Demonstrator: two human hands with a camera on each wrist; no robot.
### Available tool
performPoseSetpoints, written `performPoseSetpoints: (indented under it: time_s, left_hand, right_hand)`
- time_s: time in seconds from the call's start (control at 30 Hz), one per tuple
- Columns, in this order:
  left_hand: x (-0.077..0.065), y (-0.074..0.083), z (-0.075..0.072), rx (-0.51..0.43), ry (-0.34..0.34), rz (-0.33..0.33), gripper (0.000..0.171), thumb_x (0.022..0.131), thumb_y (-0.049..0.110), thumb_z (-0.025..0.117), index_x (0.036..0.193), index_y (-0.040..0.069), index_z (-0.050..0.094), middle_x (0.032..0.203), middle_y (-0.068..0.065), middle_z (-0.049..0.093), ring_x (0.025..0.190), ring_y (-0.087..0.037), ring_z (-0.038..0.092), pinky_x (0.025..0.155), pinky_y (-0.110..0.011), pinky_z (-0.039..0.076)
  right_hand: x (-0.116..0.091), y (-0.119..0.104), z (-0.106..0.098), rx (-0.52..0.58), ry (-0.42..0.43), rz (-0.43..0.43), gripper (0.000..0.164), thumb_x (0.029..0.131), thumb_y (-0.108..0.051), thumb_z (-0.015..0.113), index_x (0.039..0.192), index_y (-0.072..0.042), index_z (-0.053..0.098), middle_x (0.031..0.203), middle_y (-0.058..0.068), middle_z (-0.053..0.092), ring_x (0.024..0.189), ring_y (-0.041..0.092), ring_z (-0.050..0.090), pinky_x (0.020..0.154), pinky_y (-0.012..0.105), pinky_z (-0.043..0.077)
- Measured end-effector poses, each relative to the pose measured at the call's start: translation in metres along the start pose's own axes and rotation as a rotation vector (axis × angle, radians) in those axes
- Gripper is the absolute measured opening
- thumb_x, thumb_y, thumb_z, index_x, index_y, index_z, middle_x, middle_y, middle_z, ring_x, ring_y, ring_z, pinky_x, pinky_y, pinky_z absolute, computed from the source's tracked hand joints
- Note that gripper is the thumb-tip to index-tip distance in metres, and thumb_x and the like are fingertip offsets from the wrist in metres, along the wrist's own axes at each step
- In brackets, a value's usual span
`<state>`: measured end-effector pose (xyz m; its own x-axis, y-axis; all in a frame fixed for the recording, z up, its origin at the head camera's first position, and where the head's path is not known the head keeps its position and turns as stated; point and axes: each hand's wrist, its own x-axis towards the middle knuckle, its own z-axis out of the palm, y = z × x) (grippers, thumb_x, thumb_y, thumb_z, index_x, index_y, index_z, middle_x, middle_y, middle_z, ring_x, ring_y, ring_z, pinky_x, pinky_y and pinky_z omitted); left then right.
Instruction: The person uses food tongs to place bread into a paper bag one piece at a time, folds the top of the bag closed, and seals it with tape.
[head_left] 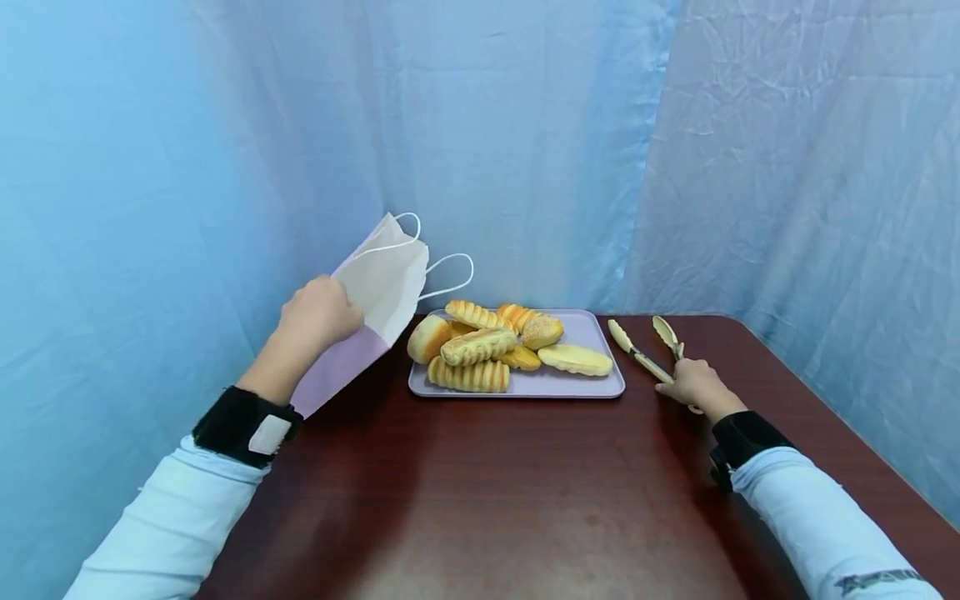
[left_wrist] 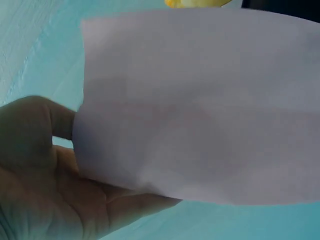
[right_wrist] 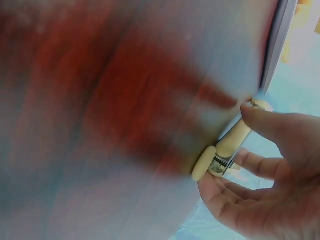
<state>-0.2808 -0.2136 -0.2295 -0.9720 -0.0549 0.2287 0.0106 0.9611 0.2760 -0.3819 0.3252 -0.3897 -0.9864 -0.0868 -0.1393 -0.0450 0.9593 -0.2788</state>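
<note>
My left hand [head_left: 318, 312] grips the side edge of a lilac paper bag [head_left: 341, 367] with white rope handles. The bag is tilted, its mouth spread toward the upper right and its white inside showing. In the left wrist view the bag [left_wrist: 200, 110] hides most of the fingers. At the right of the table my right hand [head_left: 697, 387] holds a pair of cream-tipped tongs [head_left: 651, 367], their two arms spread apart. The right wrist view shows the thumb and fingers around the tongs' spring end [right_wrist: 235, 137]. A lilac tray [head_left: 558, 387] between the hands bears several bread pieces [head_left: 477, 346].
The dark reddish-brown table [head_left: 525, 500] stretches under everything, its right edge running beside my right arm. A blue curtain [head_left: 510, 150] hangs close behind the tray and along both sides. A long pale bun [head_left: 575, 360] lies at the tray's right end.
</note>
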Motion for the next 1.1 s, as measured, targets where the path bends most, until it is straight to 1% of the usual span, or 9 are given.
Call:
performPoseSetpoints:
  time_s: [0.2, 0.33, 0.47, 0.57, 0.63, 0.73, 0.87, 0.93, 1.1]
  left_hand:
    - [-0.005, -0.006, 0.002, -0.041, 0.026, 0.013, 0.035, 0.077, 0.01, 0.059, 0.104, -0.014, 0.063, 0.13, -0.03, 0.048, 0.1, -0.044, 0.054, 0.079, -0.063, 0.049]
    - [-0.01, -0.014, 0.003, -0.051, 0.046, 0.01, 0.046, 0.076, 0.01, 0.06, 0.113, -0.016, 0.058, 0.134, -0.03, 0.045, 0.102, -0.044, 0.053, 0.08, -0.064, 0.048]
    - [-0.011, -0.016, 0.002, -0.06, 0.069, 0.03, 0.053, 0.074, 0.01, 0.059, 0.119, -0.018, 0.055, 0.141, -0.032, 0.042, 0.1, -0.046, 0.054, 0.076, -0.062, 0.048]
    - [-0.012, -0.013, 0.003, -0.071, 0.07, 0.038, 0.064, 0.073, 0.008, 0.059, 0.13, -0.021, 0.05, 0.152, -0.035, 0.034, 0.103, -0.049, 0.055, 0.076, -0.062, 0.049]
    - [-0.012, -0.012, 0.004, -0.072, 0.053, 0.04, 0.065, 0.074, 0.007, 0.059, 0.131, -0.022, 0.048, 0.158, -0.037, 0.024, 0.107, -0.051, 0.054, 0.077, -0.063, 0.049]
    - [-0.013, -0.011, 0.007, -0.064, 0.029, 0.04, 0.069, 0.076, 0.008, 0.061, 0.135, -0.022, 0.044, 0.16, -0.037, 0.018, 0.114, -0.054, 0.053, 0.08, -0.065, 0.049]
    - [-0.013, -0.012, 0.008, -0.046, 0.02, 0.056, 0.078, 0.077, 0.013, 0.064, 0.141, -0.023, 0.037, 0.16, -0.038, 0.017, 0.118, -0.058, 0.05, 0.081, -0.067, 0.049]
    - [-0.012, -0.012, 0.008, -0.039, 0.027, 0.068, 0.083, 0.078, 0.015, 0.065, 0.144, -0.024, 0.032, 0.159, -0.039, 0.017, 0.118, -0.06, 0.05, 0.083, -0.069, 0.048]
    - [-0.011, -0.013, 0.008, -0.037, 0.051, 0.093, 0.086, 0.079, 0.017, 0.065, 0.145, -0.024, 0.029, 0.157, -0.041, 0.018, 0.117, -0.063, 0.05, 0.083, -0.069, 0.048]
  right_hand:
    - [0.005, 0.001, -0.002, -0.013, 0.014, -0.031, 0.026, 0.096, -0.014, 0.062, 0.074, 0.0, 0.058, 0.063, 0.005, 0.05, 0.057, 0.018, 0.053, 0.054, 0.029, 0.043]
    - [0.004, -0.001, -0.004, 0.08, -0.002, -0.02, 0.02, 0.091, -0.008, 0.055, 0.091, 0.013, 0.055, 0.072, 0.013, 0.052, 0.057, 0.02, 0.052, 0.052, 0.03, 0.043]
    - [0.002, -0.011, -0.011, 0.185, -0.006, 0.053, 0.059, 0.09, -0.012, 0.051, 0.127, 0.029, 0.03, 0.102, 0.036, 0.05, 0.081, 0.036, 0.056, 0.066, 0.04, 0.048]
    - [-0.003, -0.019, -0.017, 0.236, 0.017, 0.128, 0.086, 0.096, -0.025, 0.051, 0.141, 0.028, 0.001, 0.129, 0.05, 0.034, 0.113, 0.054, 0.049, 0.09, 0.054, 0.048]
    - [-0.008, -0.022, -0.018, 0.246, 0.033, 0.184, 0.095, 0.098, -0.039, 0.053, 0.143, 0.025, -0.002, 0.138, 0.052, 0.027, 0.126, 0.058, 0.041, 0.1, 0.06, 0.042]
    - [-0.014, -0.021, -0.017, 0.186, 0.096, 0.227, 0.099, 0.096, -0.056, 0.055, 0.141, 0.025, 0.019, 0.132, 0.046, 0.041, 0.119, 0.055, 0.049, 0.094, 0.06, 0.047]
    - [-0.021, -0.017, -0.019, 0.114, 0.209, 0.213, 0.087, 0.09, -0.07, 0.056, 0.106, 0.015, 0.058, 0.093, 0.028, 0.059, 0.085, 0.038, 0.059, 0.066, 0.046, 0.047]
    - [-0.022, -0.018, -0.025, 0.101, 0.278, 0.169, 0.086, 0.087, -0.076, 0.054, 0.098, 0.009, 0.061, 0.087, 0.023, 0.06, 0.078, 0.034, 0.059, 0.06, 0.042, 0.044]
    - [-0.029, -0.039, -0.042, 0.032, 0.432, -0.05, 0.089, 0.086, -0.079, 0.053, 0.111, 0.005, 0.061, 0.089, 0.023, 0.063, 0.075, 0.033, 0.061, 0.059, 0.043, 0.044]
